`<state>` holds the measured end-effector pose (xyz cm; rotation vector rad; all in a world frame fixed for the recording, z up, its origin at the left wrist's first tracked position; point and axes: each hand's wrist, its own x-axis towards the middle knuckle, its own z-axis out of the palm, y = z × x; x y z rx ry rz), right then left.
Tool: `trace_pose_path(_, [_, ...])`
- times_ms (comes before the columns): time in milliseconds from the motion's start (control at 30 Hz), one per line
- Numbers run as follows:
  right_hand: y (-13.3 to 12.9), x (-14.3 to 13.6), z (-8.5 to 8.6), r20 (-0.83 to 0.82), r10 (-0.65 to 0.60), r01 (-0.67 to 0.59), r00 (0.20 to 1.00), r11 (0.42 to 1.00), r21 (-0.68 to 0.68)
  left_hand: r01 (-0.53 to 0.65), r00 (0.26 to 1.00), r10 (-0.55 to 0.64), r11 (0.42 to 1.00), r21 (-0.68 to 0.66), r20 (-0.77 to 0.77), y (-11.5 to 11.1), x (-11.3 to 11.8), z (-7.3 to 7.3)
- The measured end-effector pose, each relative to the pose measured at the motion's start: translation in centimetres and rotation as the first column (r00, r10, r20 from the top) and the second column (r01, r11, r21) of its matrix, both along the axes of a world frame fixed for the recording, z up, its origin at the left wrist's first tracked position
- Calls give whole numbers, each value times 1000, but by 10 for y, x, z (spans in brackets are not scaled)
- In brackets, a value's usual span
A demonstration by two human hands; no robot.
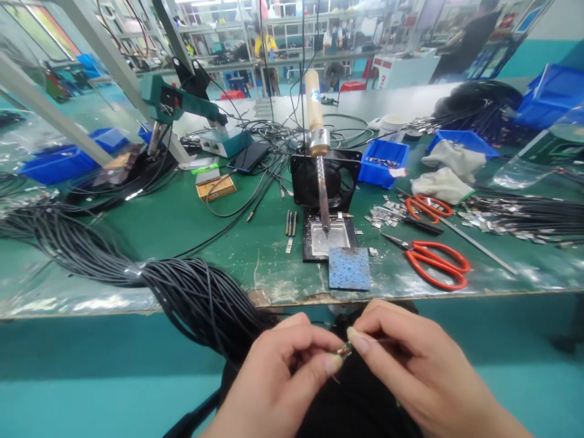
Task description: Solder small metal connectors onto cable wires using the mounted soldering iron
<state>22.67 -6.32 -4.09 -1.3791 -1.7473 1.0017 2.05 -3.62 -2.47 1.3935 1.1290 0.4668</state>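
Tight went the left hand's (285, 371) grip, thumb and finger on a tiny wire piece (345, 350), green flecked orange! The right hand (413, 359) crowded its upper end, hold unclear; beyond lay the sponge (349, 269), on the green tabletop (283, 277).

L hand (285, 368) & R hand (413, 359) both bare, wrists too, w/ a bit of forearm showing at btm edge. Approx. same size, fingers slim, knuckles softly rounded. Thumbnails (358, 339) extend a bit past the tips, R one esp. clear, smooth w/ slight shine. Clothing (356, 398) over the lap: black, plain, matte; seams & fabric type too dark to tell.
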Motion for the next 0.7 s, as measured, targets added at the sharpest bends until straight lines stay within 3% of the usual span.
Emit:
trace_pose_path(267, [1,-3,-2,-38,-30,30,999,999,-18,-35,975,70,986,-164,210,3,2,-3])
trace_pose_path(433, [1,-4,-5,-53,-52,50,997,998,-38,-79,969,124,975,-208,214,2,3,-4])
trace_pose_path(700, [3,-8,-3,-85,-98,85,992,987,-137,-148,965,178,976,-159,191,3,5,-4])
